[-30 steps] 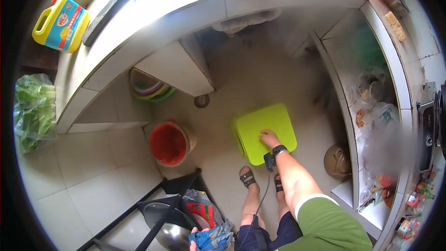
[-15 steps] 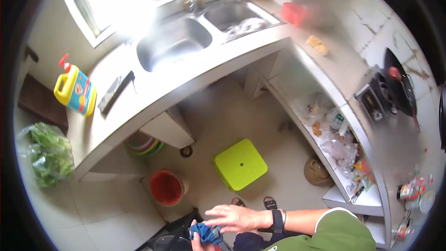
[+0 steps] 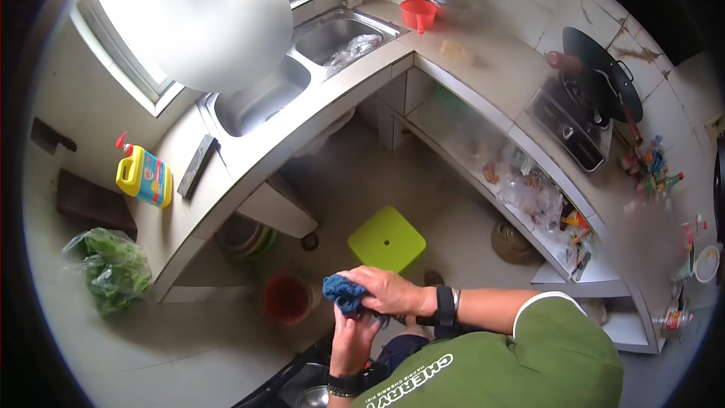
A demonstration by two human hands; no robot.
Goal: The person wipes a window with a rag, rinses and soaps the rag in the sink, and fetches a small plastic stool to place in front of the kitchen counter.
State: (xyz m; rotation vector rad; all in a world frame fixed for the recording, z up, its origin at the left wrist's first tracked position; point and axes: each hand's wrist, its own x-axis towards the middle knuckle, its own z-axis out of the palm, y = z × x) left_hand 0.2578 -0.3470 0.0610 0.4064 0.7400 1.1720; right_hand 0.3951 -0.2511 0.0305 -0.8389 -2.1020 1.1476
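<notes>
A crumpled blue cloth is bunched up between my two hands, in front of my body. My right hand, with a dark band on its wrist, reaches in from the right and is closed over the cloth. From below comes my left hand, a dark bracelet on its wrist, its fingers pressed against the underside of the cloth. Part of its grip is hidden behind the right hand. Past the hands, a lime-green stool stands on the floor, and a red bucket is to its left.
An L-shaped counter carries a double sink, a yellow pump bottle, a dark long box, a red scoop and a stove with a wok. Bagged greens are at left. The lower shelf holds plastic bags.
Both hands have risen with the blue cloth, away from my body. My right hand, formerly spread above the cloth, is now closed on it. The view has shifted.
</notes>
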